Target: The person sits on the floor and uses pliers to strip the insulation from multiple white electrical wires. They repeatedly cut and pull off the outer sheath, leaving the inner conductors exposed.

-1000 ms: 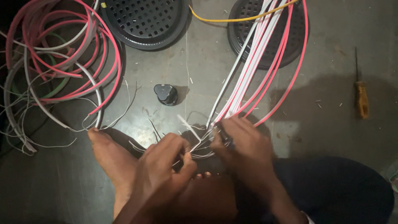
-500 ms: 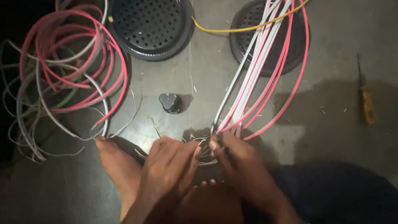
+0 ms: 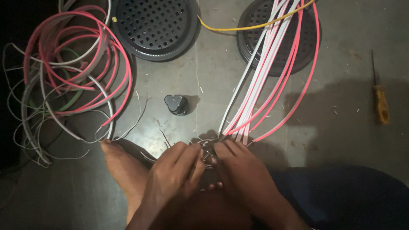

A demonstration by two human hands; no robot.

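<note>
We pinch the stripped wire ends [image 3: 207, 150] between both hands, low over the concrete floor [image 3: 341, 64]. Left hand [image 3: 174, 170] has fingers closed narrow on the strands; right hand [image 3: 240, 170] is closed on the pink-and-white cable bundle [image 3: 264, 85] where it ends, keeping it taut. Bare foot [image 3: 121, 166] sits beside the loose coil [image 3: 72, 72], likely pinning it. Yellow-handled screwdriver [image 3: 380, 102] lies well apart on the right.

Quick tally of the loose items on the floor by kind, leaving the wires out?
Round black perforated grilles: 2
Small black plug-like piece: 1
Yellow-handled screwdriver: 1
Total: 4
</note>
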